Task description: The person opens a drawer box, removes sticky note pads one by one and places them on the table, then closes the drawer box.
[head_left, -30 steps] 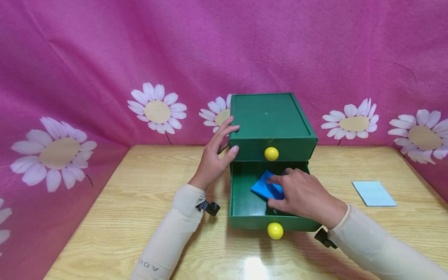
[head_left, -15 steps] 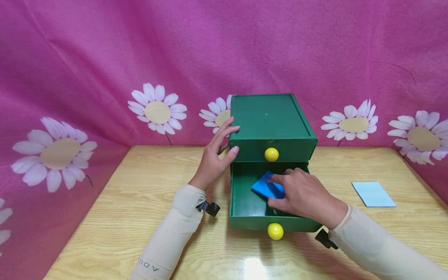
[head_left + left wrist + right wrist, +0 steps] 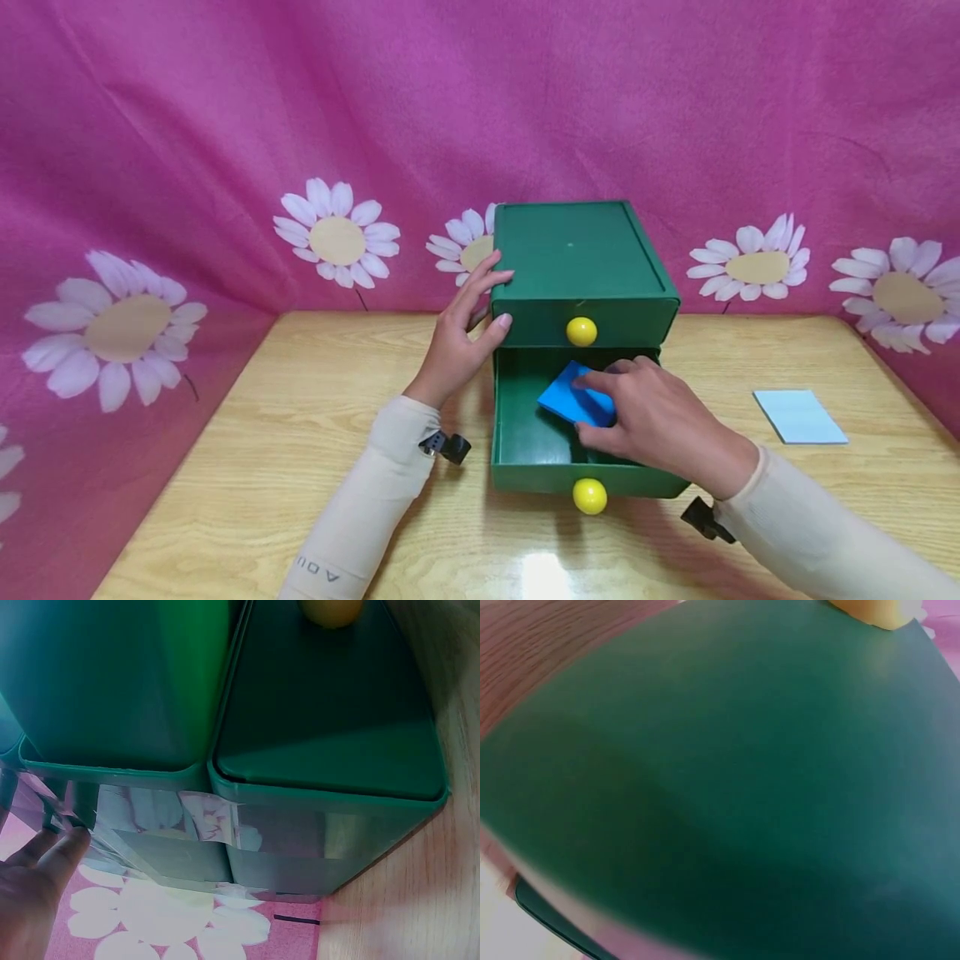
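A green two-drawer cabinet [image 3: 577, 250] stands on the table, its lower drawer [image 3: 528, 442] pulled out and its upper drawer [image 3: 540, 323] closed. Inside the lower drawer, my right hand [image 3: 652, 412] pinches a blue sticky-note pad [image 3: 562, 398], index finger on top and thumb at the near edge. Its other fingers are partly hidden behind the hand. My left hand [image 3: 461, 333] rests against the cabinet's upper left side, fingers extended and thumb on the front corner. The left wrist view shows fingertips on the green side wall [image 3: 172, 859]. A green drawer front [image 3: 727, 772] fills the right wrist view.
A light blue sticky-note pad [image 3: 801, 417] lies on the wooden table [image 3: 315, 383], right of the cabinet. Yellow knobs [image 3: 590, 497] stick out from both drawer fronts. Behind hangs a pink cloth [image 3: 390, 108] with white daisies.
My right hand has shifted slightly to the right over the drawer, and a bit more of the blue pad shows. The pad's far corner sits slightly higher. My left hand has stayed put.
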`<action>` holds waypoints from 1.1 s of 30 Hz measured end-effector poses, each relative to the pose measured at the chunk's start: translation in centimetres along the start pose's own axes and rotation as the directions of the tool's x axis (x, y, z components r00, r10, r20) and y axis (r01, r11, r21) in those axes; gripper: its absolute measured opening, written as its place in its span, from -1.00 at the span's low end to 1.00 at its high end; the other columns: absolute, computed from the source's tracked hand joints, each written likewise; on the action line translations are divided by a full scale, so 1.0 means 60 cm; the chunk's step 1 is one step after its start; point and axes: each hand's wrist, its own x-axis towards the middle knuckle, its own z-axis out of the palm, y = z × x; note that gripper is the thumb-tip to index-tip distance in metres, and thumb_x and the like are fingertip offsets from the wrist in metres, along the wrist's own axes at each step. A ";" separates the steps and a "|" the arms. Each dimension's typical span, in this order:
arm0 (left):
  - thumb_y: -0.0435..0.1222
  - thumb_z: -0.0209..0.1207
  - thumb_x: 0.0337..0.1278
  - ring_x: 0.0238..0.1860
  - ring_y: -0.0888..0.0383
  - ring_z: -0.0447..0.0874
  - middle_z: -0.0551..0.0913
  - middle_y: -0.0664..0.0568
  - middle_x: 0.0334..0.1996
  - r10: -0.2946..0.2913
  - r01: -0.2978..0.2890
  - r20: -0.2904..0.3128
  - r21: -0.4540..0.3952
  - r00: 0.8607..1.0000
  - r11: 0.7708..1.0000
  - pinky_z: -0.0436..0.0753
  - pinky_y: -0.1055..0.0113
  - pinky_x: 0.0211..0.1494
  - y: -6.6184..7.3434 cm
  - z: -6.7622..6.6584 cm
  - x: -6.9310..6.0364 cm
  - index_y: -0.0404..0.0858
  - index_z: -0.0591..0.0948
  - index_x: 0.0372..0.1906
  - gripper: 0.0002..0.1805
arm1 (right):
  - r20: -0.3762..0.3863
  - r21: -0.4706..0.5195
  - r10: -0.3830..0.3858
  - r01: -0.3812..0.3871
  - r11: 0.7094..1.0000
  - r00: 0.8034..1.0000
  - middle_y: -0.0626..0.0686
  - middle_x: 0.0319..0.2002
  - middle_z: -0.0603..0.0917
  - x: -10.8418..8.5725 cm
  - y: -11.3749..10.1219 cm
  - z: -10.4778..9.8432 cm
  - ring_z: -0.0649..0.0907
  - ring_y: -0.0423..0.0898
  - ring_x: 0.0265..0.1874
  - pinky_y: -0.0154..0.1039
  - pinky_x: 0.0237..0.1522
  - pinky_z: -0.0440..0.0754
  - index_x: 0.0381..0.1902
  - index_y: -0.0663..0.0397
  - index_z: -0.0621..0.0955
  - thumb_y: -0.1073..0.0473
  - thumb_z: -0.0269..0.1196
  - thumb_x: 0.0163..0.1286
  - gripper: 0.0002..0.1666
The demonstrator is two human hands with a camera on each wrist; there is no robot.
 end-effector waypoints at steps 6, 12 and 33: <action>-0.43 0.05 0.24 0.46 0.06 0.10 0.13 -0.10 0.48 -0.011 0.011 0.001 -0.003 1.000 1.000 0.36 -0.04 0.32 0.000 0.001 0.000 -0.31 0.36 0.33 -0.48 | -0.055 0.017 -0.052 0.053 0.998 0.997 0.04 -0.29 0.72 -0.006 0.001 -0.006 0.57 -0.05 -0.35 -0.18 -0.39 0.53 -0.10 0.00 0.73 -0.08 0.37 0.06 -0.54; -0.43 0.05 0.25 0.46 0.10 0.10 0.13 -0.09 0.48 -0.010 0.010 0.001 -0.005 1.000 1.000 0.34 -0.02 0.33 -0.001 0.001 -0.002 -0.31 0.36 0.33 -0.48 | -0.112 0.030 -0.079 0.083 0.996 0.991 0.08 -0.25 0.73 -0.014 0.003 -0.010 0.61 -0.01 -0.24 -0.10 -0.29 0.60 -0.09 -0.01 0.74 -0.07 0.37 0.07 -0.55; -0.42 0.05 0.23 0.46 0.10 0.10 0.13 -0.05 0.49 -0.015 0.015 0.000 -0.005 1.000 1.000 0.35 -0.03 0.33 -0.006 0.001 -0.001 -0.28 0.36 0.34 -0.46 | -0.130 0.068 0.001 0.008 0.998 0.992 0.15 -0.13 0.64 -0.047 -0.003 -0.042 0.55 0.02 -0.14 -0.07 -0.31 0.64 -0.10 -0.10 0.76 -0.06 0.46 0.00 -0.55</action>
